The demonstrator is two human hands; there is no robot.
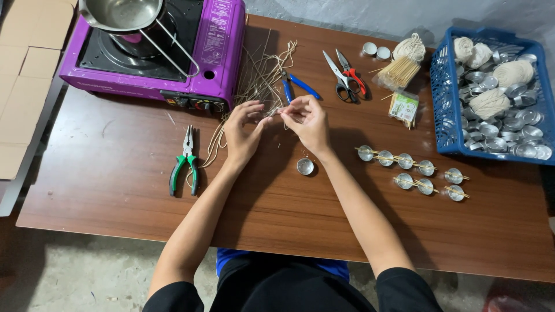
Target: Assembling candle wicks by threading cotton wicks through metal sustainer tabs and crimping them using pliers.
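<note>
Head view, looking down on a brown wooden table (115, 173). The left hand (241, 130) and right hand (307, 120) meet just above the table's middle, fingertips pinched narrow on a short piece of tan wick (276, 113) stretched between them. Just below the right hand's wrist stands one small empty metal cup (305, 166), apart from both hands. Beyond the fingers lies a loose heap of wick strands (257, 75), with blue-handled cutters (296, 85) beside it. Left of the left hand lie green-handled pliers (185, 162); farther up on that side sits a purple portable stove (156, 52) bearing a steel pot (124, 14). Right of the right hand run two rows of metal cups with sticks laid across them (411, 170). Above these lie scissors (346, 75) and a bundle of wooden sticks (399, 72). At the far right, a blue basket (440, 86) holds many cups and balls of string.
</note>
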